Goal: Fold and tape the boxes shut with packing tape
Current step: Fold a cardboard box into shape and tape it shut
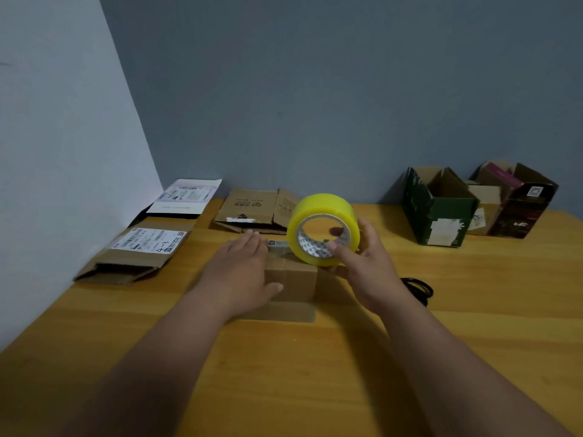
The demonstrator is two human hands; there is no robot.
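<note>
Small brown cardboard box (291, 287), mid-worktop (315, 373), flaps down; left hand (243, 272) laid flat on its top, fingers straight. Yellow packing tape roll (323, 230) stands on the box's far right edge, right hand (362, 263) gripping it through the core. Flattened cartons (138, 253) along the left wall; open green box (438, 206) far right.

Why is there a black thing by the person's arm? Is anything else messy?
It looks like a coiled black cable lying on the wooden table behind the right hand, which grips the yellow tape roll. The green box also stands with its flaps open, not yet folded.
</note>
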